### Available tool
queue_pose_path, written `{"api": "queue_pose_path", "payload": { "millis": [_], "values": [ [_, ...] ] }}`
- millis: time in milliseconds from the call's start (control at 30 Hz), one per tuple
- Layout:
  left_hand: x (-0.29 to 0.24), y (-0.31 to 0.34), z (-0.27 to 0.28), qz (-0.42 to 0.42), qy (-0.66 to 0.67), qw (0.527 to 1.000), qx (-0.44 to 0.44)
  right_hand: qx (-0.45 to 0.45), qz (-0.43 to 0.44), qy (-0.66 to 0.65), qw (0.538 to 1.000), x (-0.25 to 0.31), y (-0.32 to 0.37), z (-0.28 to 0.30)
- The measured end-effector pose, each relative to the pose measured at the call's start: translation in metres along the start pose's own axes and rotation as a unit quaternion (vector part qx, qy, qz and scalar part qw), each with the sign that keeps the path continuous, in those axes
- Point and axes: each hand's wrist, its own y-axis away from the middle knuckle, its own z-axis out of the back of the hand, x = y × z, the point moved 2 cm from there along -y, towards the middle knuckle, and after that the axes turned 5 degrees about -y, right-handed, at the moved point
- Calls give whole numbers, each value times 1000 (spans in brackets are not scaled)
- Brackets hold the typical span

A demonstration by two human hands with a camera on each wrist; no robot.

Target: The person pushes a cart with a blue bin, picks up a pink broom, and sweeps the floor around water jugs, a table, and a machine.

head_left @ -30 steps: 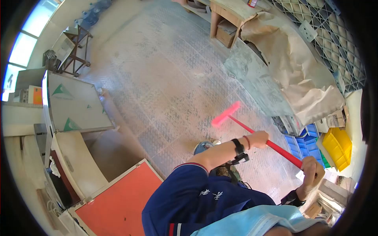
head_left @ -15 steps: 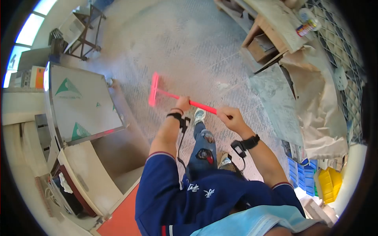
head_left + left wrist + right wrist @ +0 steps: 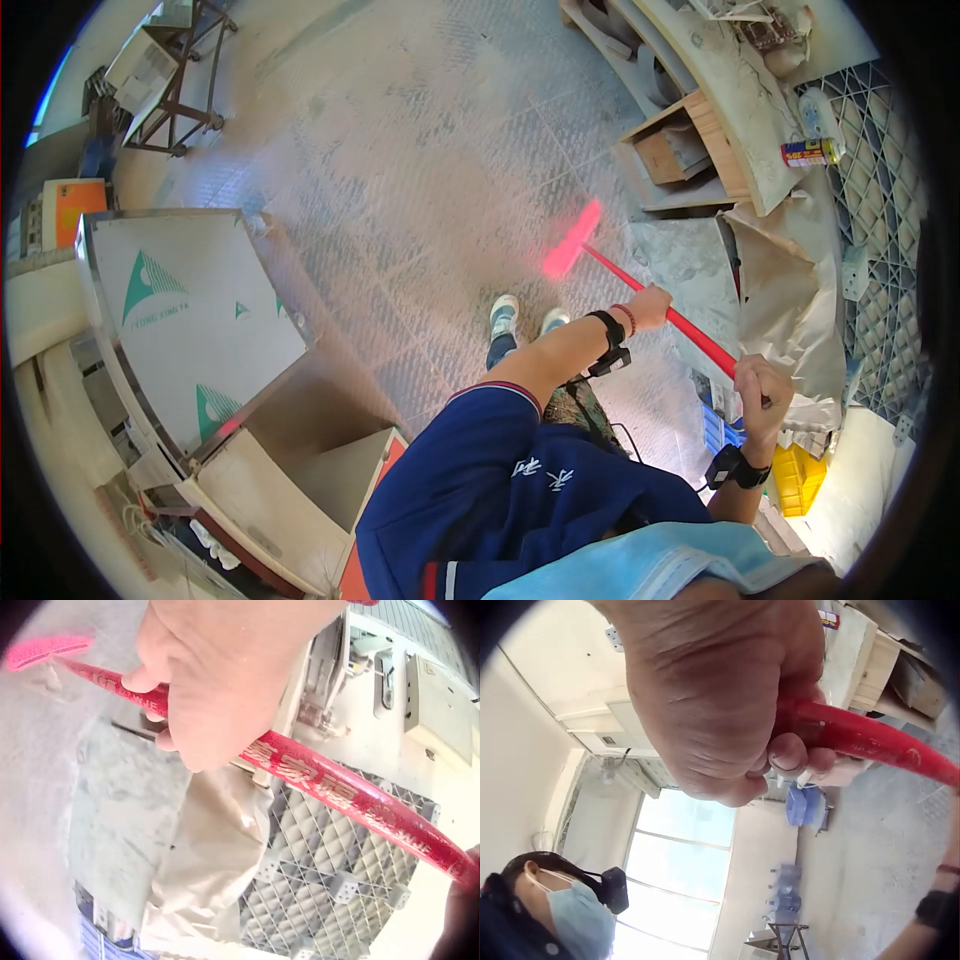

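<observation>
A red-handled broom slants across the front of the body, its pink head low over the floor and blurred by motion. My left hand grips the handle partway down, fingers wrapped round it in the left wrist view. Higher up, near the handle's end, my right hand holds on with curled fingers. In the right wrist view the palm side of that hand hides the end of the handle. Pale lettering runs along the red handle in the left wrist view.
Dusty patterned floor spreads ahead of my shoes. A metal-edged cabinet stands at left, a wheeled rack beyond it. To the right are a wooden bench, a spray can, a leaning board and a yellow bin.
The broom head swung left over the floor, then back to the right, both hands keeping their grip. The view has turned, and the feet have shifted.
</observation>
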Motion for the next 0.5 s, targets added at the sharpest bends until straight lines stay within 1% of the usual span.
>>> {"api": "queue_pose_path", "payload": {
  "millis": [33,67,100,167,200,233,267,300,367,400,433,467,500],
  "values": [
    [-3,-8,5,-22,27,999,12,-27,5,-1,1000,4,-7,2],
    [-8,-14,20,-24,20,999,9,-53,12,-5,999,7,-16,5],
    [-14,-19,34,-34,26,999,15,-53,19,-11,998,11,-24,10],
    [-12,-26,67,-35,22,999,26,-90,61,-51,993,19,-40,24],
    [-8,-29,88,-13,-13,1000,4,-82,91,-98,988,22,-52,28],
    [-3,-33,108,7,-47,999,-21,-85,93,-103,987,20,-67,27],
    [9,-35,133,24,-78,997,-19,-72,115,-108,985,21,-84,21],
    [25,-34,164,41,-108,993,-18,-60,138,-112,982,20,-103,15],
    [68,-25,214,111,-134,984,-40,-50,133,-164,976,0,-148,-7],
    [93,-16,237,137,-172,973,-75,-38,133,-189,972,-18,-172,-21],
    [134,-4,249,167,-167,965,-110,35,121,-183,975,-36,-198,-38],
    [161,11,270,236,-204,949,-49,88,67,-127,986,-48,-223,-63],
    [189,31,283,275,-211,936,-55,161,38,-125,978,-70,-244,-89]
  ]
}}
